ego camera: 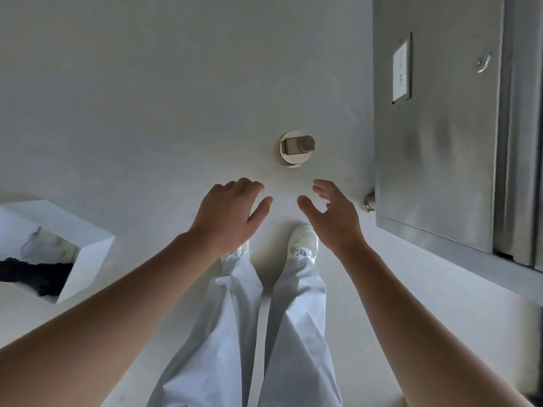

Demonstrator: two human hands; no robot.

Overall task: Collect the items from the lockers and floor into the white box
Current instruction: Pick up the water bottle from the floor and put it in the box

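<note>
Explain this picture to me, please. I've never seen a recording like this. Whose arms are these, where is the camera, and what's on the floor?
There is no machine here. A person wears one wide-angle camera on the head, so you are looking down along their own bare arms. The left hand and the right hand are both open and hold nothing. They are stretched out toward a small round pale object with a brownish part on it, which lies on the pale floor just beyond the fingertips. I cannot tell what it is. At the left stands the white box, with a dark cloth and something pale inside. At the right is a grey metal locker. Below the hands you see the person's white shoes and light trousers.
</note>
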